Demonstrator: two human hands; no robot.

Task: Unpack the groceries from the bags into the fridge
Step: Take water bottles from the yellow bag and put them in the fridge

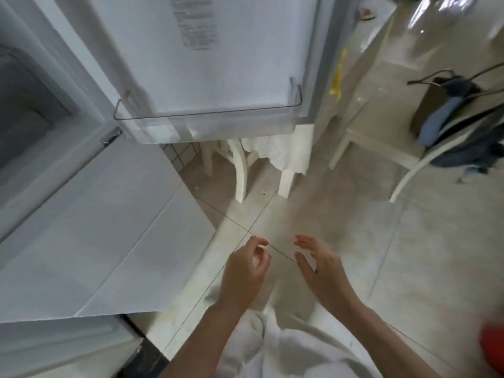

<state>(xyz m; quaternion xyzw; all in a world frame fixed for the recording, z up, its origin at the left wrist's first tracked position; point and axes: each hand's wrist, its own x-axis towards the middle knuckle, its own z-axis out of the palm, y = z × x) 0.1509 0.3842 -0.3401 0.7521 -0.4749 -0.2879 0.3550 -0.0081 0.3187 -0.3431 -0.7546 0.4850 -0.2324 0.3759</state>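
Both hands empty, held low in front of the body over the tiled floor [354, 241]; left hand [242, 271] has fingers [260, 241] loosely curled toward the thumb with nothing between them; right hand [321, 268] has fingers apart and relaxed; reads as a between-items pose, hands free to reach for the next thing.

Fridge door [207, 50] stands swung open, likely so the interior stays reachable during loading; its clear door bin [207, 124] at the bottom edge looks empty, hard to be sure through the blur; the compartment [32, 110] at left is dim, contents not readable.

Groceries: none in hand and none plainly visible; a brown bag [433, 102] with dark handles sits on a white chair [381, 143] at right, well apart from the fridge, with blue cloth [447, 110] draped over it; whether it holds groceries I cannot tell; a red blurred object [493, 347] at the bottom-right edge, unidentified.

Writing: a printed label [193, 23] on the inner door panel, several text blocks, too smeared to read; no brand legible; a yellow tag [338, 75] hangs at the door's edge, no text readable.
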